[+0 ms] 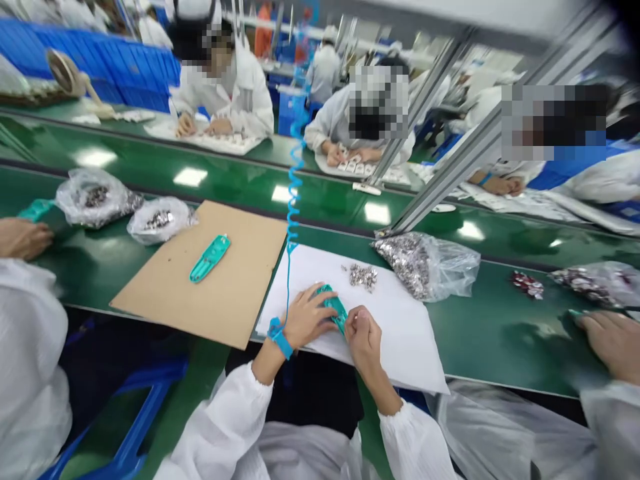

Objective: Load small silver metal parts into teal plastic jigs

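A teal plastic shell (pixel 336 308), long and narrow, lies on white paper in front of me. My left hand (pixel 307 317) grips it, fingers bent across its upper end and left side. At the shell's lower right end, my right hand (pixel 364 335) is closed in a pinch; whatever its fingertips hold is hidden. Just beyond the shell sits a small heap of shiny metal parts (pixel 363 277). Around my left wrist is a blue strap (pixel 280 337), with a coiled blue cord (pixel 296 173) rising from it. Another teal shell (pixel 210 258) rests on brown cardboard to the left.
Brown cardboard (pixel 235 300) adjoins the white paper (pixel 400 347). Bags of metal parts stand behind: one bag (pixel 425 265) right, two left (pixel 95 197). Neighbours' hands show at left (pixel 23 239) and right (pixel 613 340). Across the green conveyor (pixel 235 180), several people work. A metal post (pixel 450 147) slants upward.
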Tool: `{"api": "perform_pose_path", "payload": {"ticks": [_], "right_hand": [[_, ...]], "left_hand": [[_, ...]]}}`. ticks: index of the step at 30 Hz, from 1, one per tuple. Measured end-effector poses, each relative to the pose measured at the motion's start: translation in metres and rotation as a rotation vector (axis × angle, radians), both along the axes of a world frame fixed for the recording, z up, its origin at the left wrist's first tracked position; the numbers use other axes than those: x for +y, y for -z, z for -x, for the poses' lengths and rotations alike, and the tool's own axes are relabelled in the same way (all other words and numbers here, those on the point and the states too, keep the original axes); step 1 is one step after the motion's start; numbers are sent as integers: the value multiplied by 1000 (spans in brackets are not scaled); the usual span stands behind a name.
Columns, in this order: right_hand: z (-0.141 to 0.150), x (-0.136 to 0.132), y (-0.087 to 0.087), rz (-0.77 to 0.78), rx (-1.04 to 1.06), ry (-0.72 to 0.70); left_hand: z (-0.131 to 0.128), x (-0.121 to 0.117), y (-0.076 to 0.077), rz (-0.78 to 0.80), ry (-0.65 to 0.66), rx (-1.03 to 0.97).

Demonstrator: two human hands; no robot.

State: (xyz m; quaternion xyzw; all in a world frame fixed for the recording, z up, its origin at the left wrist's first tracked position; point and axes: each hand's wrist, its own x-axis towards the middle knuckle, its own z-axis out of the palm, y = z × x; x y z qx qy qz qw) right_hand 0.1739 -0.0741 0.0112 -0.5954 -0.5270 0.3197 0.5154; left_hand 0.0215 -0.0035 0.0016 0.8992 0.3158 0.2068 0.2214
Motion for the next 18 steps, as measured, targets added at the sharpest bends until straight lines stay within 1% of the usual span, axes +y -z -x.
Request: {"api": "perform_pose_path", "payload": {"ticks": [1, 2, 5, 6, 7, 9, 11, 12, 13, 14, 16, 18], "right_hand": [[-1, 1, -6, 18, -71, -26], [-3, 2, -11, 58, -186, -39], [-7, 4, -24, 304, -694, -42], [-9, 5, -27, 380, -831, -43], [-10, 6, -29, 431, -916, -56], [-10, 9, -33, 498, -1016, -107], [-6, 13, -37, 524, -1078, -136], [-3, 15, -39, 526, -1100, -143], [0, 17, -42, 520, -1114, -144], [4, 18, -44, 509, -1119, -139], [7, 17, -50, 486, -1115, -115], [-1, 10, -56, 493, -1103, -81]], "left_hand": [[1, 0, 1, 5, 0, -16], [2, 1, 2, 13, -1, -39], [4, 1, 4, 44, 9, -120], [5, 1, 4, 52, 17, -141], [6, 0, 4, 54, 28, -159], [8, -1, 4, 55, 62, -193], [11, -2, 3, 70, 81, -260], [12, -2, 3, 84, 69, -315], [13, -1, 3, 100, 37, -384], [14, -1, 3, 110, -22, -467], [15, 1, 3, 97, -196, -630], [18, 3, 0, 58, -373, -736]]}}
